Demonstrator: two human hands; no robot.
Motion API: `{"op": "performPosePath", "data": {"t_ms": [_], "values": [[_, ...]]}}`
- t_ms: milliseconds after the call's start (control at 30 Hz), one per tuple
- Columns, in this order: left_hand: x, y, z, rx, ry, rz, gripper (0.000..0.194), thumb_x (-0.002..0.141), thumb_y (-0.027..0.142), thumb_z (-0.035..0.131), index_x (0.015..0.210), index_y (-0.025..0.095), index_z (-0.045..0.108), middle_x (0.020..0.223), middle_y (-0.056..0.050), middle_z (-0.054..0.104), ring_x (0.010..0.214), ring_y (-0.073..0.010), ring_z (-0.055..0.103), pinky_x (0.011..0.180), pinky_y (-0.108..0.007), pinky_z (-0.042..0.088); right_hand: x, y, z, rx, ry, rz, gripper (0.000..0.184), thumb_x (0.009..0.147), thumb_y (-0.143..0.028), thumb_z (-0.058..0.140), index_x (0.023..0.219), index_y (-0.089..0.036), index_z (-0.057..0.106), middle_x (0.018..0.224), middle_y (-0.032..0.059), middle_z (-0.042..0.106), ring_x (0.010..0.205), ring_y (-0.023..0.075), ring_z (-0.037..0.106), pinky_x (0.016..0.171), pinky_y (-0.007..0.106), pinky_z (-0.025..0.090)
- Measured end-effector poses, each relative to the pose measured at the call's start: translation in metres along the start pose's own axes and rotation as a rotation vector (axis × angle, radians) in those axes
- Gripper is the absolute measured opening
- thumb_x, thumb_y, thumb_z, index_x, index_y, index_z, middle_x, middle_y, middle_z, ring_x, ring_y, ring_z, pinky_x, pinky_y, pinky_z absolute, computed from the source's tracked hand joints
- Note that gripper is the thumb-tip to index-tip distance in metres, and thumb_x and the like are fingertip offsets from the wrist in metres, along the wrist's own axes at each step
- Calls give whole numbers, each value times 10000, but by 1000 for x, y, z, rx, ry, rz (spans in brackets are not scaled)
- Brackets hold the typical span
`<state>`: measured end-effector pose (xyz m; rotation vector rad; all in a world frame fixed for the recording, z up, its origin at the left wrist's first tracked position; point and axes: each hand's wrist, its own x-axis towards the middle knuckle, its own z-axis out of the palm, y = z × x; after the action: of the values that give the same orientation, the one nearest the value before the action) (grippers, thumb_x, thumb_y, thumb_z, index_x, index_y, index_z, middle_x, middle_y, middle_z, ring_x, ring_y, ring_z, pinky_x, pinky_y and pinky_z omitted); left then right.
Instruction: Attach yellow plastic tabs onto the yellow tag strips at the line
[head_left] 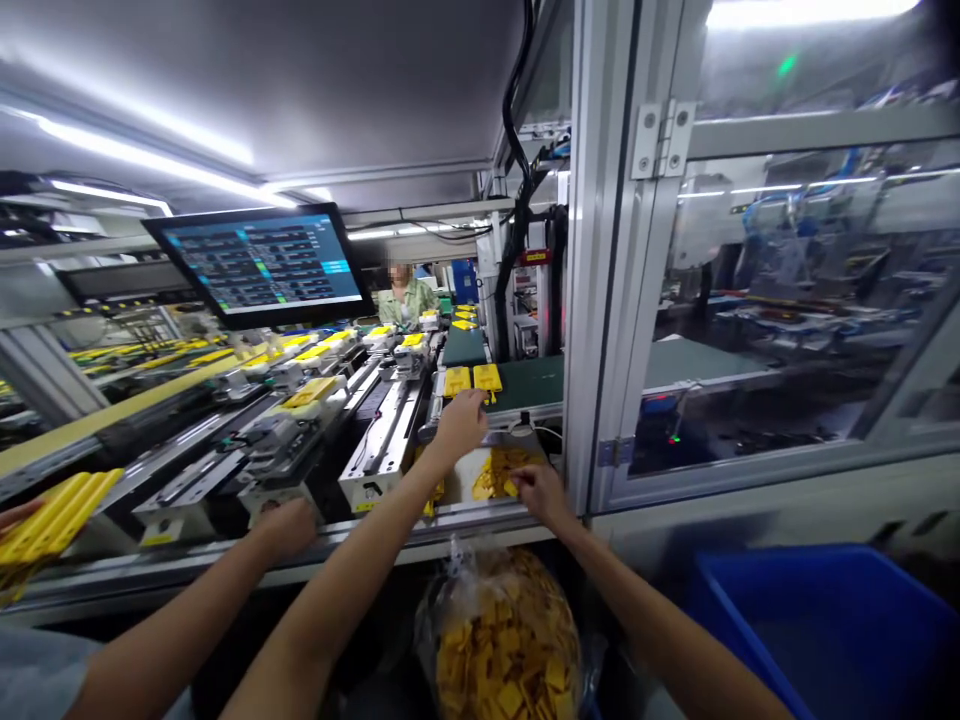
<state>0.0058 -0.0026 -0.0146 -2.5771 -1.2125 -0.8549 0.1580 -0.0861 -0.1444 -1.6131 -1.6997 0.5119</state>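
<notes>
My left hand [463, 418] reaches over the near end of the green conveyor belt, its fingers closed against the near edge of two flat yellow plastic parts [487, 377]. Whatever lies between those fingers is too small to make out. Lower and to the right, my right hand [541, 492] has its fingers curled together at the edge of a pile of small yellow pieces [495, 475] on a pale tray surface. Its fingertips hide what they may hold. Below, between my forearms, a clear plastic bag [510, 640] is full of similar small yellow pieces.
At left, a co-worker's hand [289, 527] is by the rail; another hand [15, 515] holds stacked yellow parts. Fixtures with yellow parts [311, 392] line the rails. A monitor [262, 262] hangs above. A metal door frame [607, 300] and blue bin [825, 570] stand right.
</notes>
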Motion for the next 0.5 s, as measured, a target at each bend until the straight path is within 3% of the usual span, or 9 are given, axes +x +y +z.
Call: {"op": "performPosePath", "data": {"t_ms": [67,167,233,333,433,500], "values": [[38,-2,13,85,-112,-30,325,925,145,427,1172,79,627,1257,-178,621,1228,-258,535,1067,-374,405,-28,11,-7,212,-8,65,282,901,-302,580,1037,-119,746,940,109,754,865,236,708,814,345,560],[71,-6,30,113,-186,-83,401,974,374,466,1014,41,686,1106,-239,664,1162,-337,566,1047,-459,382,-69,33,-23,757,-32,197,458,664,-407,836,1028,-143,752,950,96,757,896,261,709,859,369,557],[79,-5,37,130,-218,-100,586,957,558,453,919,30,706,985,-255,681,1075,-359,601,1029,-484,377,-93,46,-36,992,-51,245,572,509,-383,935,1010,-172,754,972,82,754,930,259,702,901,371,541],[72,4,40,215,-216,-42,749,901,710,420,872,19,709,942,-272,671,1021,-378,604,1014,-495,377,-123,55,-54,1073,-43,291,589,405,-327,980,931,-186,756,903,66,750,868,243,700,848,359,551],[57,15,36,261,-187,146,648,825,656,599,977,33,691,1027,-247,646,1067,-378,565,1000,-469,410,-145,51,-67,1080,11,327,587,401,-341,985,907,-165,745,845,58,736,751,203,686,718,311,555],[47,21,32,252,-178,311,445,824,392,673,1116,57,649,1116,-209,617,1124,-345,539,992,-415,438,-155,45,-73,1091,69,348,592,448,-408,971,917,-135,733,783,44,714,611,146,641,599,258,524]]}}
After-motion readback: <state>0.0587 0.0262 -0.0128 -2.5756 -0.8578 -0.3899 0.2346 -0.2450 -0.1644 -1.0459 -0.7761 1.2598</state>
